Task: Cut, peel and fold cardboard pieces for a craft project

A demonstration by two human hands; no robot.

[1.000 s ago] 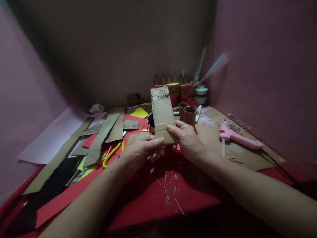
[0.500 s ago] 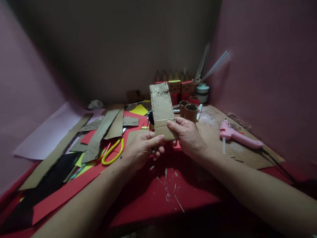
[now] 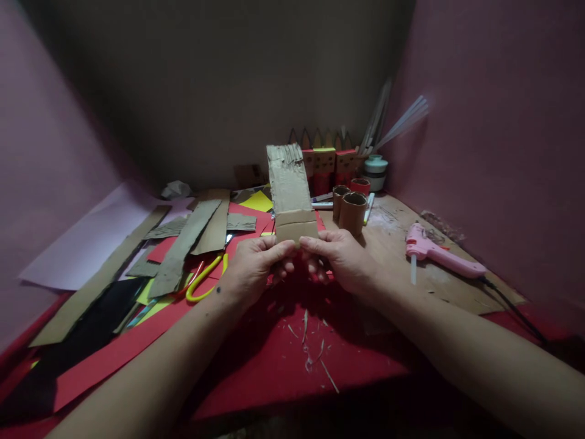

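A strip of brown cardboard [image 3: 290, 186] is held up in front of me, its upper part peeled to the ridged layer and its lower part smooth, with a crease between. My left hand [image 3: 262, 259] pinches the bottom edge at the left, thumb on the front face. At the right of the same edge, my right hand [image 3: 336, 255] grips with its thumb close to the other thumb. The remaining fingers of both hands curl below or behind the cardboard and are partly hidden.
Yellow-handled scissors [image 3: 205, 280] lie among cardboard strips [image 3: 185, 247] and red paper [image 3: 114, 360] at left. Cardboard tubes [image 3: 353, 213] stand behind my right hand. A pink glue gun [image 3: 439, 253] with a cord rests at right. Scraps [image 3: 306, 329] litter the red tabletop [image 3: 256, 366].
The cardboard has shifted a little left and up. My right hand has slid down from its right side to the bottom edge, nearer my left thumb.
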